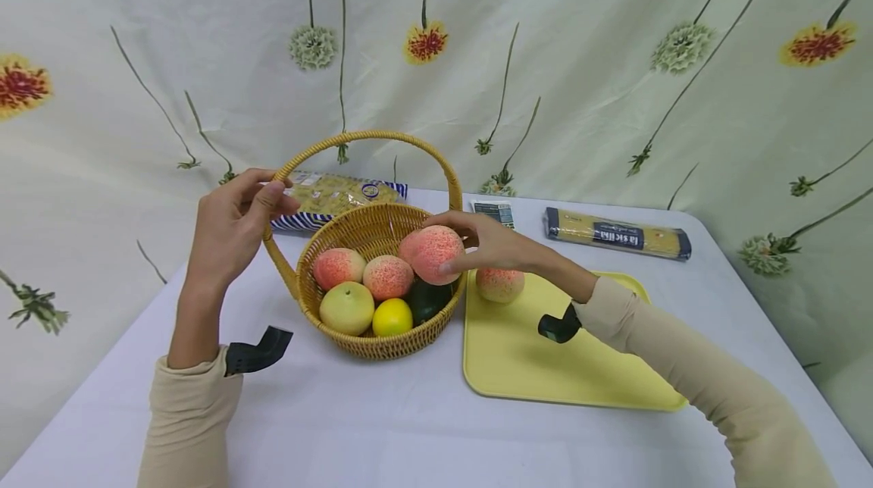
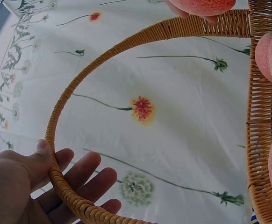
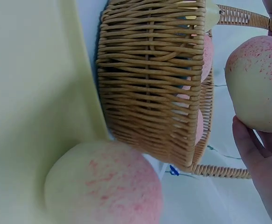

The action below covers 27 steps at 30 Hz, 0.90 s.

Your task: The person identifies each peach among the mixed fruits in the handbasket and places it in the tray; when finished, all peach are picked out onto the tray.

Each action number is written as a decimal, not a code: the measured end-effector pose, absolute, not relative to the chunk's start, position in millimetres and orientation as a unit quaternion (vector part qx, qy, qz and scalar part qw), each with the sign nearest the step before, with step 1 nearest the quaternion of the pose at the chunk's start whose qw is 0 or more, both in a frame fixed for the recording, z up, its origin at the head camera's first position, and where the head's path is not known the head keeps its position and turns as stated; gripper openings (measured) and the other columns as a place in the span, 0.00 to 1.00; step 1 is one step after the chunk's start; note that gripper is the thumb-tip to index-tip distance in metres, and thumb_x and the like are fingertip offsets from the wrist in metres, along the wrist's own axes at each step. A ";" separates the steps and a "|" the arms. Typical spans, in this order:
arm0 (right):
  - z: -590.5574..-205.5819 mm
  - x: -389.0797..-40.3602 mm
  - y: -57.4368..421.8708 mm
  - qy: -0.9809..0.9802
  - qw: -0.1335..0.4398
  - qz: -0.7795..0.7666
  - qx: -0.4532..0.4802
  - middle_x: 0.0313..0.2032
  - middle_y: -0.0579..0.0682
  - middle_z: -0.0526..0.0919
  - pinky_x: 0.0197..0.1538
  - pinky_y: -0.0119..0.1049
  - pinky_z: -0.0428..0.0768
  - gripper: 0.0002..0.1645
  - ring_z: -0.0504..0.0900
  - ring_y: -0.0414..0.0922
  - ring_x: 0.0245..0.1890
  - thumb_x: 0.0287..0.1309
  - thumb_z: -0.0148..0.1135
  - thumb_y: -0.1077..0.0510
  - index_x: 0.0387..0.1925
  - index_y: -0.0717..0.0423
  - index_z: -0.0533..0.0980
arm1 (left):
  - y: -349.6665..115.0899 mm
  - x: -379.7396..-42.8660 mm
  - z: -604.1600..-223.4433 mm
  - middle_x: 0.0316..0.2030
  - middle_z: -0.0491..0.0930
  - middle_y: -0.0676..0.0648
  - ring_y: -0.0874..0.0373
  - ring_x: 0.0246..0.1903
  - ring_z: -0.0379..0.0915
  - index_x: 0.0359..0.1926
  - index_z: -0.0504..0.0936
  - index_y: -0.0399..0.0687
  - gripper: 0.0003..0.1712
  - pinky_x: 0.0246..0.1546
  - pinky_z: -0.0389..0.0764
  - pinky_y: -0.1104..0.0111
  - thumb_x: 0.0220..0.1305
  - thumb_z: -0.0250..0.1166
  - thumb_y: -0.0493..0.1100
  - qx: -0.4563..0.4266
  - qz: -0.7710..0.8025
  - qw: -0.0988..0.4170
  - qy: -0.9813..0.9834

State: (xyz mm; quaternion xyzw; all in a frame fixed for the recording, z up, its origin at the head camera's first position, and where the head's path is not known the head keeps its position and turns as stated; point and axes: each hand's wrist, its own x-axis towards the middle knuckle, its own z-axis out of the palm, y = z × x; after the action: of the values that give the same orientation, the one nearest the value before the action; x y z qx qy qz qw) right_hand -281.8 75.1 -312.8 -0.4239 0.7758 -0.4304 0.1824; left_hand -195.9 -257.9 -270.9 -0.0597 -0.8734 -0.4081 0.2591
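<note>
My left hand (image 1: 235, 219) grips the tall handle of a wicker basket (image 1: 389, 348) on its left side, thumb and fingers on either side of it in the left wrist view. A pink-speckled peach (image 1: 442, 254) is held by my right hand (image 1: 491, 243) over the basket's right rim. Inside the basket lie several more peaches (image 1: 339, 268), a pale green round fruit (image 1: 347, 308), a yellow lemon (image 1: 392, 317) and a dark green fruit (image 1: 426, 300), partly hidden under the held peach. Another peach (image 3: 103, 186) sits on the yellow tray (image 1: 573, 382), close beside the basket.
Behind the basket lies a striped bag of pasta (image 1: 327, 196). A small packet (image 1: 495, 211) and a long pack of spaghetti (image 1: 617, 233) lie at the back of the white table (image 1: 382, 427). A flowered cloth (image 1: 580, 56) hangs behind.
</note>
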 end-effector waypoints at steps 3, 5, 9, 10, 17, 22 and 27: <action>-313.4 -280.0 83.8 0.772 0.184 -0.439 -0.422 0.62 0.50 0.71 0.59 0.44 0.74 0.40 0.75 0.46 0.56 0.53 0.67 0.53 0.67 0.53 0.64 | -257.7 -195.8 -270.9 0.31 0.84 0.49 0.72 0.33 0.76 0.50 0.80 0.44 0.20 0.33 0.75 0.81 0.71 0.53 0.53 -0.058 -0.406 0.260 -0.874; -314.1 -278.9 89.4 0.769 0.187 -0.447 -0.418 0.62 0.51 0.71 0.59 0.45 0.73 0.40 0.75 0.47 0.57 0.53 0.67 0.55 0.66 0.54 0.64 | -257.6 -195.8 -270.8 0.31 0.84 0.48 0.72 0.33 0.76 0.50 0.80 0.44 0.20 0.33 0.75 0.81 0.71 0.53 0.53 -0.058 -0.406 0.260 -0.874; -315.8 -276.2 100.2 0.766 0.192 -0.458 -0.408 0.61 0.52 0.71 0.60 0.44 0.73 0.39 0.74 0.48 0.57 0.53 0.67 0.58 0.66 0.57 0.64 | -257.4 -196.2 -270.9 0.31 0.84 0.48 0.72 0.33 0.76 0.50 0.80 0.44 0.20 0.33 0.75 0.82 0.71 0.53 0.53 -0.059 -0.406 0.261 -0.874; -316.6 -276.0 103.0 0.765 0.193 -0.461 -0.407 0.61 0.52 0.71 0.60 0.44 0.73 0.39 0.74 0.48 0.57 0.53 0.67 0.58 0.66 0.58 0.64 | -257.4 -196.3 -271.0 0.31 0.84 0.48 0.72 0.33 0.76 0.50 0.80 0.44 0.20 0.33 0.75 0.82 0.71 0.53 0.53 -0.059 -0.406 0.261 -0.874; -316.9 -273.3 122.8 0.769 0.193 -0.465 -0.394 0.60 0.51 0.72 0.59 0.42 0.74 0.37 0.74 0.48 0.57 0.54 0.68 0.58 0.65 0.54 0.66 | -257.6 -196.6 -272.0 0.31 0.84 0.50 0.72 0.33 0.77 0.49 0.80 0.44 0.20 0.33 0.76 0.81 0.71 0.54 0.53 -0.060 -0.408 0.261 -0.873; -316.6 -272.9 139.0 0.784 0.186 -0.463 -0.370 0.61 0.54 0.71 0.58 0.43 0.75 0.39 0.74 0.50 0.58 0.55 0.68 0.58 0.67 0.54 0.64 | -257.6 -196.7 -271.8 0.31 0.84 0.50 0.72 0.33 0.76 0.50 0.80 0.45 0.20 0.34 0.75 0.81 0.70 0.53 0.54 -0.058 -0.406 0.260 -0.874; -317.4 -273.9 152.2 0.789 0.181 -0.468 -0.354 0.60 0.54 0.72 0.56 0.43 0.76 0.39 0.75 0.50 0.56 0.55 0.68 0.59 0.67 0.54 0.64 | -257.6 -197.3 -271.8 0.31 0.84 0.51 0.73 0.33 0.77 0.50 0.80 0.44 0.20 0.34 0.75 0.82 0.70 0.53 0.54 -0.058 -0.407 0.258 -0.874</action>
State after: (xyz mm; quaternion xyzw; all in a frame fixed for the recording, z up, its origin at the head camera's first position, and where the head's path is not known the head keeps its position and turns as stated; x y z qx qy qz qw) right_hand -273.9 152.2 -317.4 -0.3541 0.7893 -0.4678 0.1811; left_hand -197.3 -257.6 -271.8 -0.0581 -0.8740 -0.4075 0.2581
